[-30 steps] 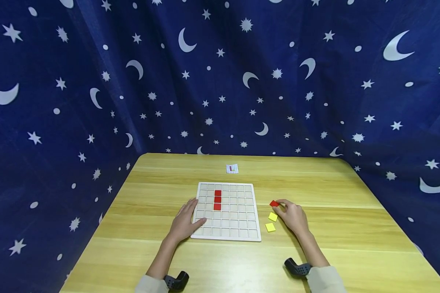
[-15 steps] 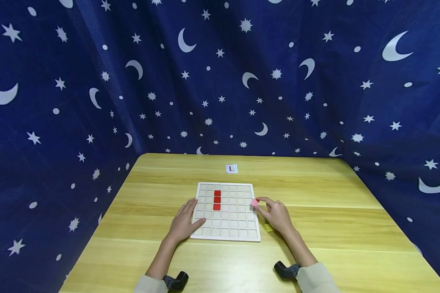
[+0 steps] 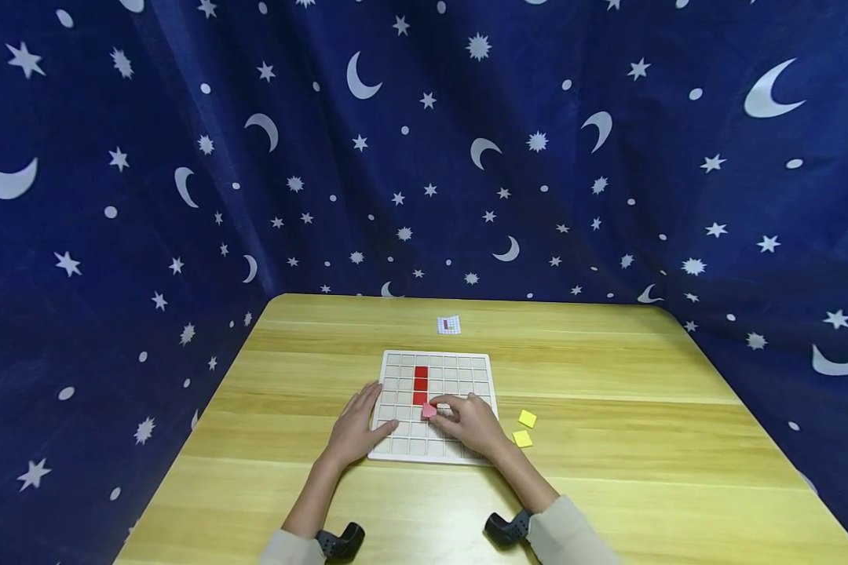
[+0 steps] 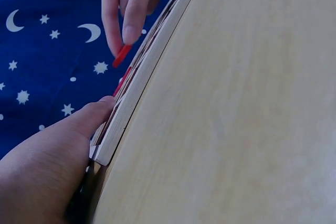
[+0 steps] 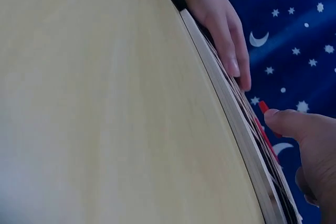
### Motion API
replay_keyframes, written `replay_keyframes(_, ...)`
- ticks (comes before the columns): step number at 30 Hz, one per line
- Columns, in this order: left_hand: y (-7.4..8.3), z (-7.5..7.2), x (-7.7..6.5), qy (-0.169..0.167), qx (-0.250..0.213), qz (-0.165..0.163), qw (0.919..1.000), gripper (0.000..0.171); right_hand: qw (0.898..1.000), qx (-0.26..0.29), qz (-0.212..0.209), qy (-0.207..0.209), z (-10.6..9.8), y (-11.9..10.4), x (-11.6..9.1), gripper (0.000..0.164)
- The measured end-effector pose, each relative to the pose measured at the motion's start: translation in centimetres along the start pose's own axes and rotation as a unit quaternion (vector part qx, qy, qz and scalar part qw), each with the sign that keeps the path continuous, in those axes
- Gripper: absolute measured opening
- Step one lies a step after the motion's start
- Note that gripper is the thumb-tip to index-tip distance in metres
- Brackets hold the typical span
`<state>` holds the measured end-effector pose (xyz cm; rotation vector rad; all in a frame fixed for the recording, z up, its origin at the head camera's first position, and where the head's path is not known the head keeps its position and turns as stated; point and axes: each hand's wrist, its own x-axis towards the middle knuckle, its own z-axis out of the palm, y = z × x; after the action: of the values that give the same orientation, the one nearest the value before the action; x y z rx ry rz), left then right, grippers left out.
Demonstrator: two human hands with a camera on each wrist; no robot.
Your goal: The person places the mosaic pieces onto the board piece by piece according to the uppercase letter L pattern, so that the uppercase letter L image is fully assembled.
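Note:
A white board (image 3: 466, 369) with a grid of square cells lies on the table. In one of its columns three red square tiles (image 3: 420, 384) form a line. My left hand (image 3: 356, 424) rests on the board's left edge, fingers extended and thumb over the near cells. Over the board, my right hand (image 3: 472, 424) pinches another red tile (image 3: 429, 411) between thumb and fingertips, just below the near end of that line. In the left wrist view the held tile (image 4: 122, 56) is tilted and looks raised off the board.
Two yellow square tiles (image 3: 528, 419) lie on the wooden table (image 3: 643, 471) to the right of the board. Beyond the board is a small card (image 3: 448, 325) printed with a grid and a coloured pattern. A dark blue curtain (image 3: 438, 157) surrounds the table's back and sides.
My right hand has picked the red tile off the table and carried it left over the board, to the lower end of the red line. My left hand has stayed in place.

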<state>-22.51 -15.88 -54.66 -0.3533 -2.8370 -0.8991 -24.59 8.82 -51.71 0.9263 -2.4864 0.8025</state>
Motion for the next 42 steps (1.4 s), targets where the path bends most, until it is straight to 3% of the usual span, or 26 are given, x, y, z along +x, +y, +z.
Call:
replay_keyframes(8,0.1,0.0,0.1,-0.003,0.002,-0.001,1.0,0.08,1.0,-0.018,-0.013,-0.006,1.4,-0.5,0.7,0.023)
replay_keyframes(24,0.1,0.0,-0.1,-0.004,0.001,-0.004,1.0,0.08,1.0,-0.012,-0.017,-0.006,1.4,-0.7,0.6,0.025)
replay_keyframes(33,0.2,0.0,0.0,-0.004,-0.008,-0.008,0.9999,0.079,0.999,0.031,0.013,-0.008,-0.4,-0.2,-0.6,0.019)
replay_keyframes(42,0.2,0.0,-0.1,-0.003,-0.007,-0.006,1.0,0.079,0.997,0.06,0.031,0.03,-3.9,1.9,-4.5,0.017)
